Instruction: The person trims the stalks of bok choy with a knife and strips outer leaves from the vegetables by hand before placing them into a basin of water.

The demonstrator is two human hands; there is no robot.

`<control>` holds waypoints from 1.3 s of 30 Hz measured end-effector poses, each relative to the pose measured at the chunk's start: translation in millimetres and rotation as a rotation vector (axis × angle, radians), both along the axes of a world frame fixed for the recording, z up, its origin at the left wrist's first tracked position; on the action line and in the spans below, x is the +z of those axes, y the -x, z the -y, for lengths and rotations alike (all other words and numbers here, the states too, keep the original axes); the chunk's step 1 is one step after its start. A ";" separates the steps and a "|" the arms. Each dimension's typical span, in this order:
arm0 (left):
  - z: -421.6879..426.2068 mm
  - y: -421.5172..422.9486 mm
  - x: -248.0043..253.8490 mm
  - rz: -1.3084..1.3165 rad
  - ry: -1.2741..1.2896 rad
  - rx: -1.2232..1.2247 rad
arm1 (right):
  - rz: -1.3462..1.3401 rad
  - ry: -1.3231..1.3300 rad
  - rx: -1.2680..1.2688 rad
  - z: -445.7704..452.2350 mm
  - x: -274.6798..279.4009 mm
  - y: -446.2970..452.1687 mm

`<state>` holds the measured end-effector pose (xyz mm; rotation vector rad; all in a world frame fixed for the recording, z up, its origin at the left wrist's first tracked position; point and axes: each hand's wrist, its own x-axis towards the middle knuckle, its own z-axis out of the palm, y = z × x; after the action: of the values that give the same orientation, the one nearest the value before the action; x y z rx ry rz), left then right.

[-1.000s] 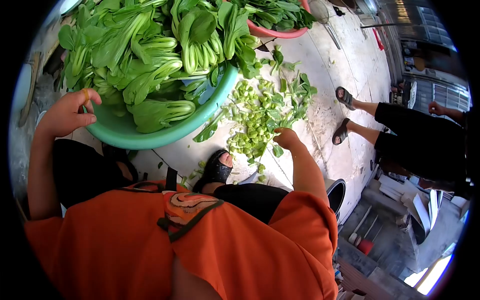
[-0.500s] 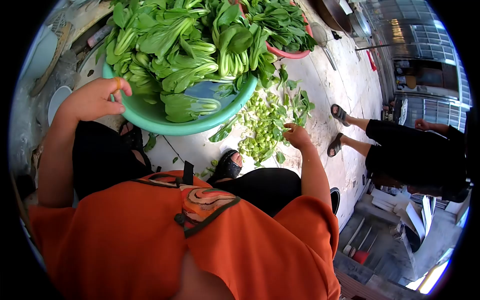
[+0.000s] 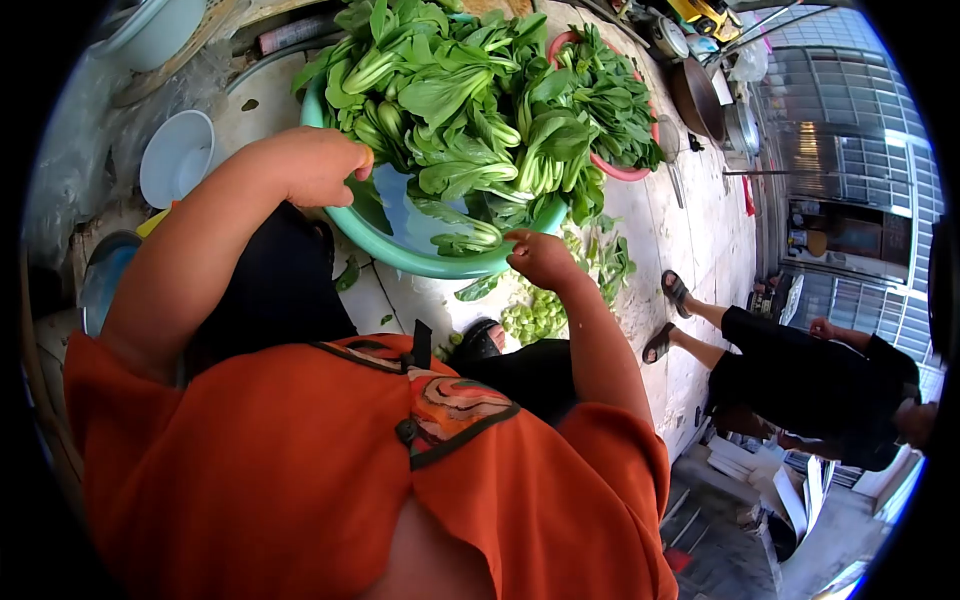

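A large green basin (image 3: 430, 262) holds heaped bok choy (image 3: 450, 85) with water in its front part. My left hand (image 3: 325, 170) hangs over the basin's left rim, fingers curled in, with nothing visible in them. Across the front right rim reaches my right hand (image 3: 545, 260), its fingers pinched at the pale stem end of one bok choy (image 3: 468, 240) that lies in the water. The undersides of both hands are hidden. Trimmed green stem ends and leaves (image 3: 535, 315) lie on the floor below my right hand.
Behind the basin stands a red basin (image 3: 625, 172) of greens. A white bucket (image 3: 178, 160) is at the left. To the right stands a person in black (image 3: 800, 365), wearing sandals. A skimmer (image 3: 670, 150) and a brown wok (image 3: 697, 98) are farther back.
My right hand has moved from above the floor scraps to the bok choy at the basin's front rim. My left hand has shifted farther over the left rim. The view has shifted too.
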<state>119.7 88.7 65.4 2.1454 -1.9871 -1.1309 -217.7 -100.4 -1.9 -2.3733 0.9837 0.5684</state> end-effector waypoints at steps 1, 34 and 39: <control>1.6 -0.3 -0.3 0.001 -0.007 -0.006 | 0.001 -0.014 0.003 -1.2 -8.8 -11.0; 88.2 73.4 7.6 -0.150 0.232 0.102 | 0.267 -0.003 -0.176 53.7 7.9 -16.9; 111.5 102.3 29.5 -0.326 0.533 0.072 | 0.529 -0.122 -0.261 33.3 62.8 -8.0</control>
<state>17.4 -22.8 94.8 1.6335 -1.7884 -0.7616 -209.7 -133.8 60.9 -2.0760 0.9537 -0.0966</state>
